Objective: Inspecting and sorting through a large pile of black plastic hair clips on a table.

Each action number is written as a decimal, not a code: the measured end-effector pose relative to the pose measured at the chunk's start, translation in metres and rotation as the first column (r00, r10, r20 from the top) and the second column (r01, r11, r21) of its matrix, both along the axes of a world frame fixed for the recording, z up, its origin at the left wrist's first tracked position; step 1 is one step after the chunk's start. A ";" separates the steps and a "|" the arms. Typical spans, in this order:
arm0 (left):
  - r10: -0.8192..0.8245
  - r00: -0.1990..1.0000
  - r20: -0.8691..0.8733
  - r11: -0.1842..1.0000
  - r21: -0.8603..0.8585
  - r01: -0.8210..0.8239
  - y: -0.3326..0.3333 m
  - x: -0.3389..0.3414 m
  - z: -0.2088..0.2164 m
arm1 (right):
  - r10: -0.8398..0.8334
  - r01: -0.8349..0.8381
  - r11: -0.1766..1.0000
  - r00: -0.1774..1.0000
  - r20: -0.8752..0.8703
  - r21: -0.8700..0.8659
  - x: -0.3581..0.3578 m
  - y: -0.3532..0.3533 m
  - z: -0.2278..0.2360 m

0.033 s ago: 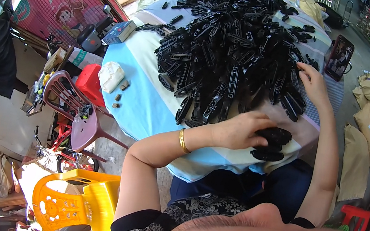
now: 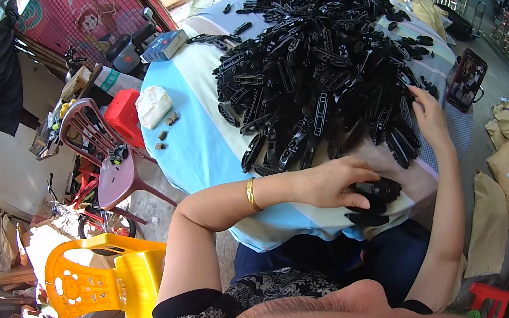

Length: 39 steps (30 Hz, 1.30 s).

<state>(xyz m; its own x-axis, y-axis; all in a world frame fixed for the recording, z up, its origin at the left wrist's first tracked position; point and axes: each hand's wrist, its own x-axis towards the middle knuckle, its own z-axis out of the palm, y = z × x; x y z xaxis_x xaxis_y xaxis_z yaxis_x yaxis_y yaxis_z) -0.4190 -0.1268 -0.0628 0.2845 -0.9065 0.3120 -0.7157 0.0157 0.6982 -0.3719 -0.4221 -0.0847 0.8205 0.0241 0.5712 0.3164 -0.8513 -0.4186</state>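
Okay, had left fingers [image 2: 365, 173] holding black parts [image 2: 385, 190] at bench's [image 2: 320, 215] near edge; couldn't tell right fingers' [image 2: 419, 95] grip; needed light, even pressure.

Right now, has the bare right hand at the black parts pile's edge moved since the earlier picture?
No, the bare right hand shows no clear shift either way against the dark rectangular phone.
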 end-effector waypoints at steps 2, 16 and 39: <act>-0.023 0.998 0.059 0.999 -0.045 0.025 0.001 0.007 -0.002 | -0.003 0.004 0.992 1.000 0.009 -0.128 0.010 -0.004 -0.020; 0.565 0.579 0.588 0.761 -0.100 -0.641 -0.004 0.027 -0.014 | -0.167 0.179 0.979 0.979 -0.119 0.098 -0.014 0.009 -0.005; 0.088 0.685 -0.724 0.953 -0.140 -0.270 0.004 0.032 -0.003 | 0.354 -0.395 0.908 0.902 0.247 0.139 -0.081 0.108 0.053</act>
